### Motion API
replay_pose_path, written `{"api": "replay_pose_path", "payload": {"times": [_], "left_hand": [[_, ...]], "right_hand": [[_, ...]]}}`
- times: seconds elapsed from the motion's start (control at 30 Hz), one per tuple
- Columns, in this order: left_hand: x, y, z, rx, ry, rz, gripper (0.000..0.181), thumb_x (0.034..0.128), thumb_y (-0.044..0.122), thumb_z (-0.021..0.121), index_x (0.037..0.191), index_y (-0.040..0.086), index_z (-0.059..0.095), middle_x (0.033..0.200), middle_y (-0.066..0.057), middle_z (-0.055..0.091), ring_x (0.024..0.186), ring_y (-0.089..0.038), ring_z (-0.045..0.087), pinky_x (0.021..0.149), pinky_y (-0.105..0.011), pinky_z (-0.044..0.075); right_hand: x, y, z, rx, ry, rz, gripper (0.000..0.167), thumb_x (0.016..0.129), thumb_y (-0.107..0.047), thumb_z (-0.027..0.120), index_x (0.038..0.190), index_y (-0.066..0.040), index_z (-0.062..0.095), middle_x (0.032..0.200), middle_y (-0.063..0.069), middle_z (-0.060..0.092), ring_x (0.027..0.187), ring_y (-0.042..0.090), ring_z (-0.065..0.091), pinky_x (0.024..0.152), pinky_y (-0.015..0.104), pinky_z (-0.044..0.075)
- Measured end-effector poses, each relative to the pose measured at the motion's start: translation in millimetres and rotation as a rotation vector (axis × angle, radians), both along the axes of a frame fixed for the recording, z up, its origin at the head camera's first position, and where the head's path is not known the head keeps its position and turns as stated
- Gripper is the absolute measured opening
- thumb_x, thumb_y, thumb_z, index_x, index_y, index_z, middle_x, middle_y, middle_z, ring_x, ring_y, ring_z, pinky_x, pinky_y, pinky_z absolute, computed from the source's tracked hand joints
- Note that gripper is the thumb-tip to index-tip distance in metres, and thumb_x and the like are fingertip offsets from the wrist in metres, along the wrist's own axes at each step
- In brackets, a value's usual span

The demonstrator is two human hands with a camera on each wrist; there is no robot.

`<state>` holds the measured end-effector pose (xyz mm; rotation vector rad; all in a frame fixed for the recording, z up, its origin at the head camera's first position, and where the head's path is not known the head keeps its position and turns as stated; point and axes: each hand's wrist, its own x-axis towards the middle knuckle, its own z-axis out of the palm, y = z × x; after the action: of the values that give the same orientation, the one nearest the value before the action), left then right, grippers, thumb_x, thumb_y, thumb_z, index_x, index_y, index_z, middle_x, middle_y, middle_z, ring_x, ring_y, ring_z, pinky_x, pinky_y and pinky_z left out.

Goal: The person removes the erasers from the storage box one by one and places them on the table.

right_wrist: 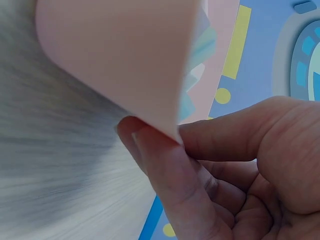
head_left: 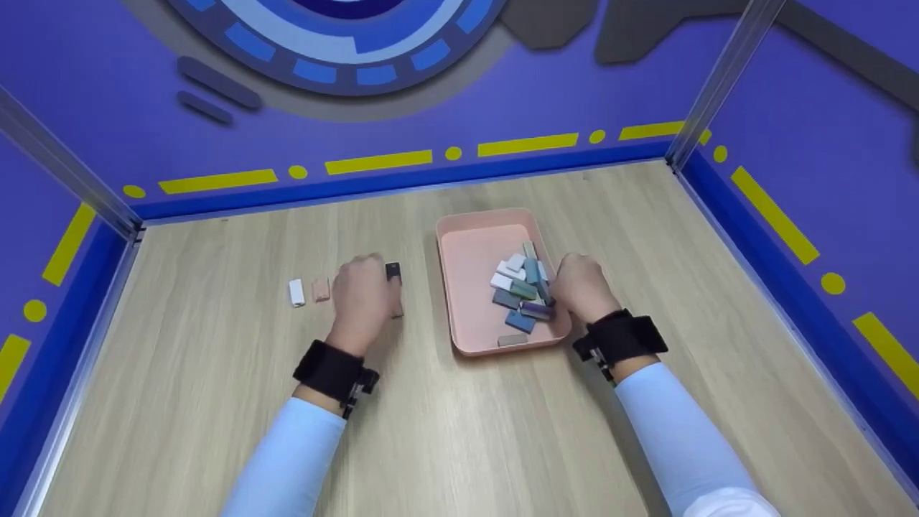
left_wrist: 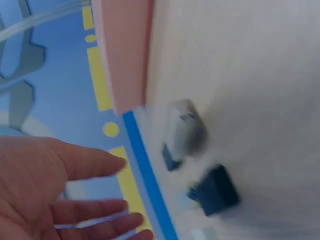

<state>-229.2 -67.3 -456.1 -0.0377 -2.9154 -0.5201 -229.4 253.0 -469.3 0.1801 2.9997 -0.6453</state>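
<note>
My right hand (head_left: 583,287) pinches the right rim of a pink tray (head_left: 470,287). In the right wrist view the thumb lies on the inner side of the tray wall (right_wrist: 120,50), fingers on the outer side. My left hand (head_left: 361,298) is over the table, left of the tray. The left wrist view shows its thumb and fingers spread, with nothing between them. Near it lie a black block (head_left: 393,271), a pink block (head_left: 321,290) and a white block (head_left: 296,293). The left wrist view has a dark block (left_wrist: 216,190) and a blurred greyish piece (left_wrist: 186,131).
Inside the tray, a loose pile of small blocks in white, green, blue and grey sits towards the right, including a green block (head_left: 523,289). One greyish block (head_left: 512,339) lies by the near wall. Blue panels (head_left: 388,136) enclose the wooden table (head_left: 445,431).
</note>
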Motion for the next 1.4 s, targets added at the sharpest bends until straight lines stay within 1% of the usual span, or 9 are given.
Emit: {"api": "replay_pose_path", "payload": {"times": [0.07,0.17,0.27,0.37,0.57,0.73,0.87,1.03,1.4], "left_hand": [[-1.0,13.9,6.6,0.008,0.051,-0.116,0.036,0.0816,0.027,0.066,0.110,0.006,0.063,0.112,-0.015,0.063,0.107,-0.033,0.057,0.091,-0.047,0.045],[-2.8,36.2,12.6,-0.042,0.080,-0.249,0.056,0.0815,0.035,0.067,0.131,0.013,0.051,0.143,-0.014,0.042,0.136,-0.036,0.030,0.111,-0.054,0.021],[-3.6,58.1,14.4,-0.131,0.108,-0.344,0.063,0.0820,0.039,0.066,0.137,0.019,0.043,0.152,-0.010,0.028,0.143,-0.035,0.014,0.113,-0.056,0.008],[-4.0,79.5,12.8,-0.199,0.134,-0.433,0.067,0.0817,0.041,0.066,0.140,0.023,0.038,0.153,-0.008,0.024,0.144,-0.034,0.011,0.113,-0.056,0.004],[-3.4,118.0,0.5,-0.284,0.144,-0.605,0.069,0.0780,0.030,0.071,0.139,0.027,0.038,0.149,-0.006,0.032,0.142,-0.032,0.021,0.110,-0.059,0.018],[-4.5,142.9,-13.1,-0.368,0.134,-0.709,0.045,0.0871,0.015,0.060,0.130,0.022,0.048,0.129,-0.004,0.051,0.123,-0.026,0.045,0.096,-0.048,0.042],[-6.1,154.0,-18.2,-0.439,0.088,-0.736,0.029,0.0940,0.012,0.051,0.122,0.019,0.054,0.117,-0.003,0.057,0.107,-0.022,0.052,0.082,-0.038,0.049],[-6.1,160.8,-23.2,-0.469,0.044,-0.760,0.022,0.0938,0.010,0.050,0.112,0.017,0.061,0.108,-0.002,0.061,0.096,-0.020,0.055,0.076,-0.035,0.051],[-4.6,167.7,-23.9,-0.528,0.098,-0.729,0.017,0.0905,0.008,0.052,0.087,0.017,0.066,0.089,0.000,0.067,0.082,-0.017,0.060,0.071,-0.031,0.052]], "right_hand": [[-0.1,0.6,0.5,0.001,0.003,0.000,0.012,0.075,-0.007,0.058,0.064,-0.004,0.063,0.065,0.007,0.057,0.057,0.021,0.049,0.044,0.027,0.035],[0.3,1.3,0.9,-0.004,-0.005,-0.005,0.014,0.077,-0.009,0.057,0.064,-0.005,0.063,0.065,0.008,0.058,0.056,0.021,0.051,0.044,0.027,0.036],[1.1,1.6,1.3,-0.016,-0.029,-0.010,0.016,0.079,-0.011,0.057,0.065,-0.005,0.063,0.065,0.008,0.058,0.056,0.021,0.053,0.044,0.027,0.037],[1.0,2.1,1.8,-0.028,-0.059,-0.014,0.017,0.080,-0.011,0.056,0.065,-0.006,0.064,0.066,0.008,0.059,0.056,0.021,0.053,0.043,0.027,0.037],[0.2,3.1,0.8,-0.027,-0.039,0.003,0.016,0.077,-0.009,0.057,0.063,-0.005,0.065,0.065,0.008,0.060,0.054,0.021,0.053,0.043,0.027,0.038],[-0.8,3.2,1.4,-0.005,-0.009,0.023,0.018,0.075,-0.010,0.057,0.059,-0.006,0.064,0.061,0.006,0.061,0.054,0.022,0.054,0.045,0.027,0.039],[-1.2,2.9,1.3,-0.001,-0.014,0.016,0.016,0.074,-0.010,0.057,0.060,-0.006,0.064,0.063,0.008,0.062,0.056,0.023,0.055,0.045,0.027,0.040],[-1.2,3.0,1.1,0.005,0.002,0.014,0.016,0.075,-0.009,0.054,0.064,-0.003,0.065,0.067,0.014,0.066,0.057,0.025,0.059,0.044,0.028,0.041],[-0.2,1.1,0.8,0.014,0.008,-0.007,0.014,0.075,-0.008,0.056,0.066,-0.004,0.065,0.068,0.012,0.066,0.058,0.024,0.057,0.045,0.028,0.040]]}}
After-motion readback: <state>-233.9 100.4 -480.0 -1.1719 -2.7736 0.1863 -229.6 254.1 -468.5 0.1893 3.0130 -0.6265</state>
